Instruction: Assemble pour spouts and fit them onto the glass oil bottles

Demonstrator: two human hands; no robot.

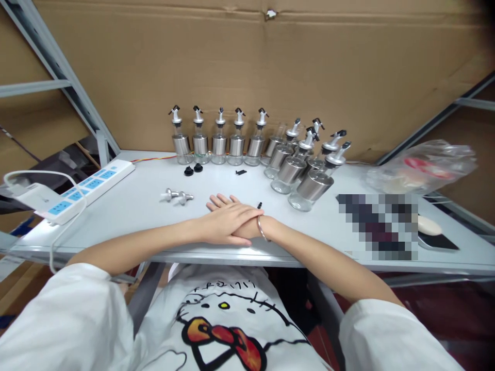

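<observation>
My left hand (226,221) lies flat across the back of my right hand and wrist, its fingers stretched out and holding nothing. Underneath, my right hand (221,200) rests palm down near the table's front edge. Its fingertips show apart, and the rest is mostly covered. By the right wrist lies a small black part (260,205). Two silver pourer spouts (181,197) lie left of the hands. Behind them are two black caps (188,171) and a flat black piece (241,172). Glass oil bottles with steel sleeves (236,147) and pourer tops stand upright at the back.
More oil bottles (311,185) cluster at the right. A white power strip (96,183) with a cable runs along the left edge. On the right are a clear plastic bag (421,167), a pixelated area and a pale mouse-shaped object (429,225). Cardboard (232,62) walls the back.
</observation>
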